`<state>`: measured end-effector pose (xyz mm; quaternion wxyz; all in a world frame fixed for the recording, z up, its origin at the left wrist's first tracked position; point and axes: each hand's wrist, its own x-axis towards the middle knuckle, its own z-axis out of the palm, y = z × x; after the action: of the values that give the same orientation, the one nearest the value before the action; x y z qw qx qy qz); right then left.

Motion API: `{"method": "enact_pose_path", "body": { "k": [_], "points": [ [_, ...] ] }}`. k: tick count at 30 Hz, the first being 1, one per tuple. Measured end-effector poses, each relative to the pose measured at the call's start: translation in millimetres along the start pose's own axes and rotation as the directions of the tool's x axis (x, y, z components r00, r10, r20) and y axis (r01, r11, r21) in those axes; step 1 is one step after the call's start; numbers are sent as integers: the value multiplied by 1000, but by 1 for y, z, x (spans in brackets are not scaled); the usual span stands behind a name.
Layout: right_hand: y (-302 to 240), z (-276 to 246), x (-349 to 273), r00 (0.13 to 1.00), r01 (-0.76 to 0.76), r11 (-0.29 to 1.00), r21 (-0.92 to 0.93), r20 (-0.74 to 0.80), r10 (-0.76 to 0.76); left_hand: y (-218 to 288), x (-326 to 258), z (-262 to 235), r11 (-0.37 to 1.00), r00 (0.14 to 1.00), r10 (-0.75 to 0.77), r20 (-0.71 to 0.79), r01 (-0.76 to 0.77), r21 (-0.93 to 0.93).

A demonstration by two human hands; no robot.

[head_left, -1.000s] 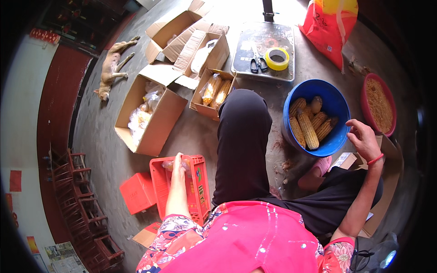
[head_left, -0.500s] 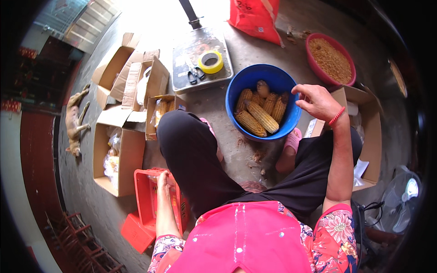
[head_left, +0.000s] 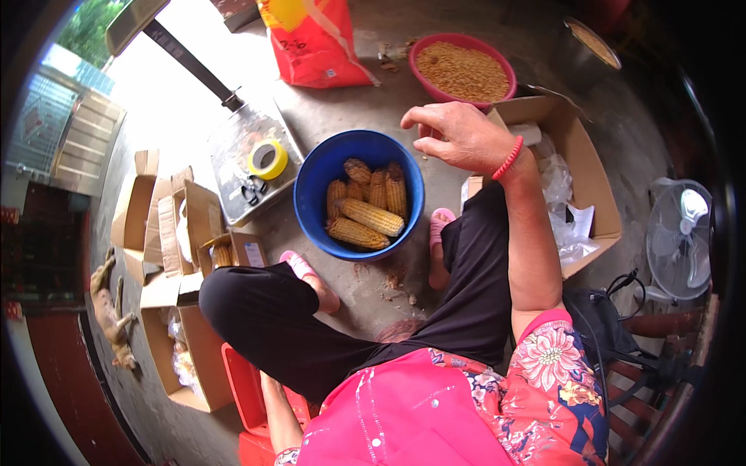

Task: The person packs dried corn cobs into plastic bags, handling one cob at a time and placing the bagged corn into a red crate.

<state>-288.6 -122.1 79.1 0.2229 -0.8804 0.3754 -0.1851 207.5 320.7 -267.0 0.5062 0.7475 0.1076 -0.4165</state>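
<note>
- Okay, so the long yellow corn cob on top [head_left: 371,217] is in the round blue plastic bucket [head_left: 322,165], lying crosswise, its right end slanting a bit nearer the person.
- Two darker yellow cobs [head_left: 395,191] behind it point more away from the person.
- Right hand [head_left: 466,136]: up by the bucket's right side, back up, fingers loosely bent, nothing in it that I can see.
- Left hand [head_left: 272,390]: down at the red plastic crate [head_left: 242,388], mostly behind the black-trousered left leg [head_left: 256,307], so can't tell its grip.
</note>
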Motion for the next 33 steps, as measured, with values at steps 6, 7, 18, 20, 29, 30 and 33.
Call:
{"method": "enact_pose_path", "body": {
  "k": [6,7,18,20,29,30,33],
  "points": [
    [38,-40,-44,968,-197,979,52,-147,203,14,-10,2,997,999,46,-27,-44,62],
    [53,-44,-57,954,-246,967,61,-165,252,16,-13,2,996,998,47,-32,-44,76],
    [266,62,-208,384,-683,624,380,-540,749,13,-34,15,986,993,99,-61,-90,141],
    [286,78,-239,245,-764,523,377,-581,776,7,-37,20,984,994,99,-52,-90,153],
    [321,143,-353,-52,-996,-58,68,91,995,-10,-61,23,977,986,149,-74,-135,164],
    [329,150,-361,-20,-998,-33,55,212,977,-9,-65,20,975,982,167,-82,-153,161],
    [366,169,-421,-199,-978,-208,27,199,960,-1,-58,29,957,963,261,-73,-248,154]
  ]
}}
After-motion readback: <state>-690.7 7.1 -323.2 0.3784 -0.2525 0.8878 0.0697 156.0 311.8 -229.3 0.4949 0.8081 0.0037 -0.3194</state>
